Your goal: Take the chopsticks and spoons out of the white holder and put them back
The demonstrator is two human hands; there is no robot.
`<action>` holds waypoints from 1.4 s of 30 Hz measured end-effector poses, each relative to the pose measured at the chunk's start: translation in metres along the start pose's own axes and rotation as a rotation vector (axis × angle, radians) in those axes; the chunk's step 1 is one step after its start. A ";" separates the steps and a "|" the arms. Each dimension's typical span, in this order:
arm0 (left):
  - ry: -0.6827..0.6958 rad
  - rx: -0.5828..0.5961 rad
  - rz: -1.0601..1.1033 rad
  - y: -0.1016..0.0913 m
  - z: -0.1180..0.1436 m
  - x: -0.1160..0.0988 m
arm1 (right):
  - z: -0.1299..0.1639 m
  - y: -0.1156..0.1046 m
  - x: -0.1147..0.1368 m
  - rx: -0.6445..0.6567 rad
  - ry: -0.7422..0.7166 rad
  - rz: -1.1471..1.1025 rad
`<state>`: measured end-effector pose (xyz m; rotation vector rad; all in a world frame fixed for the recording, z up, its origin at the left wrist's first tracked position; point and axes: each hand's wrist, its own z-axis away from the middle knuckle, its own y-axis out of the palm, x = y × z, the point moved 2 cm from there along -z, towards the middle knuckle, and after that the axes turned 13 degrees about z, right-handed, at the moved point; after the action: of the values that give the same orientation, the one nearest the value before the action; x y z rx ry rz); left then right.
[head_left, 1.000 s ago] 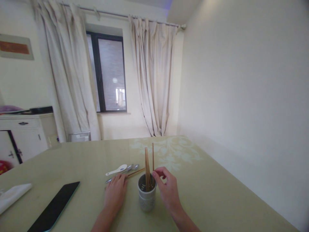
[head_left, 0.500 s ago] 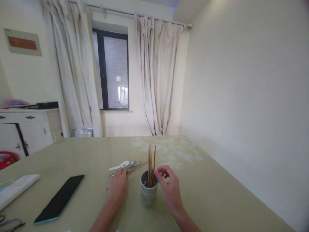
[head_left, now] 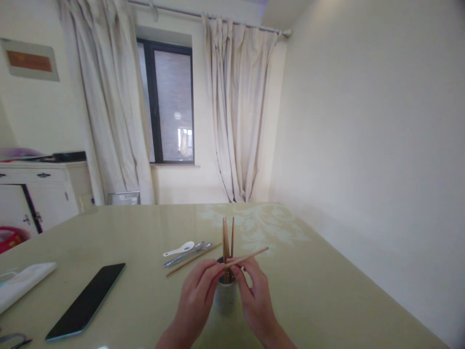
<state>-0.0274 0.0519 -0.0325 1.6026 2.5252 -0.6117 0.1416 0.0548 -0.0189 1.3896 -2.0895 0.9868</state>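
Both of my hands meet just above the rim of a grey utensil cup [head_left: 225, 296] and pinch one wooden chopstick [head_left: 250, 255], which points up to the right. My left hand [head_left: 198, 291] has its fingertips on the lower end. My right hand [head_left: 257, 293] grips it further along, thumb and fingers together. Several chopsticks [head_left: 225, 237] stand upright in the cup, their lower parts partly hidden by my fingers. Left of the cup another chopstick [head_left: 192, 260] lies on the table, beside metal spoons [head_left: 187, 256] and a white spoon [head_left: 180, 249].
On the left of the pale green table [head_left: 138, 232] lie a dark phone [head_left: 87, 301] and a white object [head_left: 25, 283]. Thin dark-rimmed loops, perhaps glasses [head_left: 16, 338], show at the lower left corner. A wall [head_left: 363, 169] runs along the table's right side.
My left hand has picked up a chopstick from the table and carried it right to the cup. My right hand has moved from beside the standing chopsticks onto the carried one.
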 end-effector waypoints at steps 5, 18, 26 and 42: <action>-0.101 -0.024 -0.027 -0.004 0.000 0.007 | -0.005 -0.007 -0.002 -0.066 0.154 -0.203; -0.589 0.395 -0.586 -0.005 0.052 0.107 | -0.020 -0.031 -0.019 -0.397 0.255 -0.246; -0.685 0.484 -0.612 -0.009 0.045 0.102 | -0.014 -0.010 -0.027 -0.103 0.277 -0.031; 0.065 -0.027 -0.136 -0.007 0.011 0.023 | 0.004 -0.003 -0.008 -0.068 -0.102 0.123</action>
<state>-0.0451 0.0649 -0.0472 1.4743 2.6945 -0.5441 0.1476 0.0564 -0.0260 1.3164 -2.2855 0.9006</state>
